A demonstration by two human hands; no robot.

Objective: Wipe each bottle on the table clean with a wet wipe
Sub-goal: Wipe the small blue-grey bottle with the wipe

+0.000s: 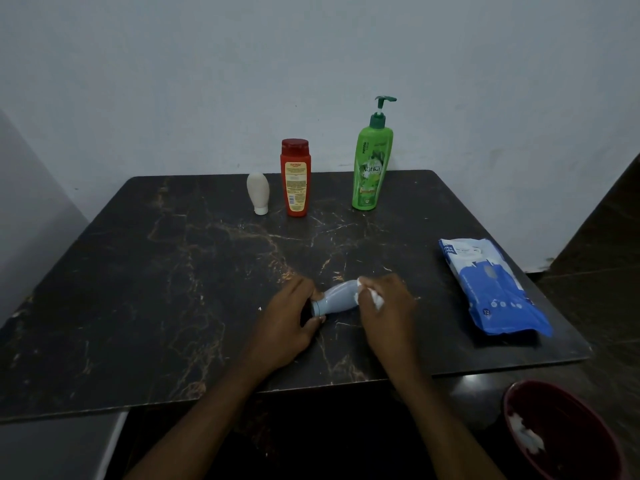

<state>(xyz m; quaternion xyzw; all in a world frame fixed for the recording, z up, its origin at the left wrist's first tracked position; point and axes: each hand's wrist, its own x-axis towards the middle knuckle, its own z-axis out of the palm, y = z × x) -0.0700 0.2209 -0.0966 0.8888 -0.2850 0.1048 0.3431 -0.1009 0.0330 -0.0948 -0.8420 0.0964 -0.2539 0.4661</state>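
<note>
Dark marble-patterned tabletop (138,271) seen from above and in front, set against a pale wall. Far edge, left to right: a small cream oval bottle (258,192) standing on its white cap; just beside it, an upright red plastic bottle with a yellow label (295,178); farther right and apart, a tall green pump bottle (372,168), also upright. Near centre — the object being worked on — a small pale-blue plastic bottle (337,298) lies on its side on the table, cap end to the left. The left hand (287,327) grips that cap end, fingers curled around it. The right hand (388,306) is closed on a crumpled white wet wipe (375,299), pressed against the bottle's base end. To the right, near the table's edge, a blue-and-white soft pack of wipes (491,289) lies flat. Lower right, below table level, a dark red bowl-like bin (568,434) holds white crumpled material.
</note>
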